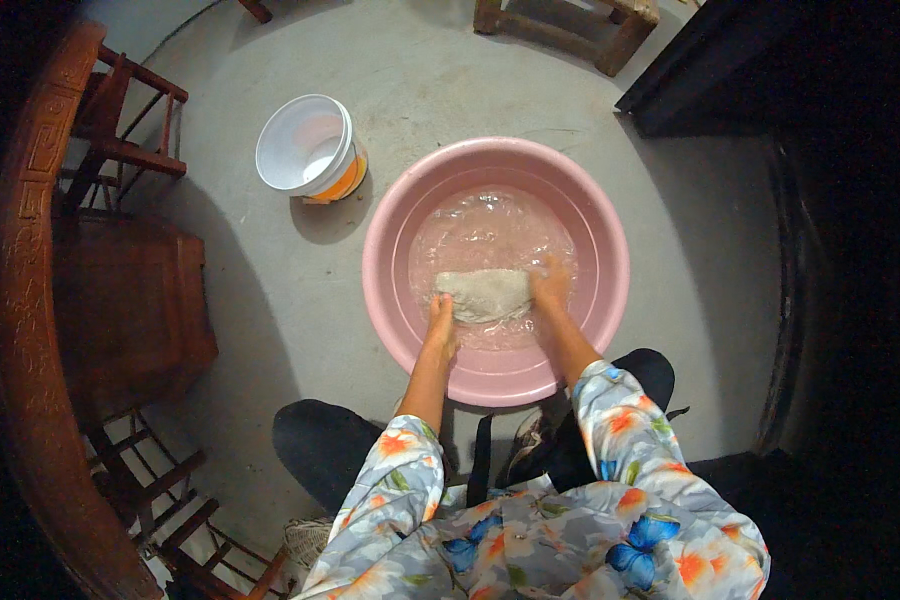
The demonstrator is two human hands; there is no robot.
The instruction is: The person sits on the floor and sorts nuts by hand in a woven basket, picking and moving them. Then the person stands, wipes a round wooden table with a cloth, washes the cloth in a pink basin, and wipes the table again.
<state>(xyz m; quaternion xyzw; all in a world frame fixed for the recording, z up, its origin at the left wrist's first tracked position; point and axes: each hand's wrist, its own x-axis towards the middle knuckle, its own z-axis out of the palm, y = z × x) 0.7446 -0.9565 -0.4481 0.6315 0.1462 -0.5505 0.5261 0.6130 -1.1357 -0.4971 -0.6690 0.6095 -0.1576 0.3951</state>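
Note:
A pink plastic basin [495,387] stands on the floor in front of me, with rippling water [480,229] in its bottom. A wet, pale grey-beige cloth [487,295], folded or bunched into a wide bundle, lies partly in the water. At its left end my left hand [441,319] grips it, the thumb on top and the other fingers mostly hidden. My right hand [551,285] is at the cloth's right edge, blurred by motion. Its fingers reach over the water, and whether they grip the cloth is unclear.
A white plastic bucket [300,150] with an orange label stands beyond the basin to the left. Dark wooden chairs [139,124] and a carved wooden table edge [34,225] line the left side. A wooden stool [562,34] is at the far side. My knees [322,442] flank the basin.

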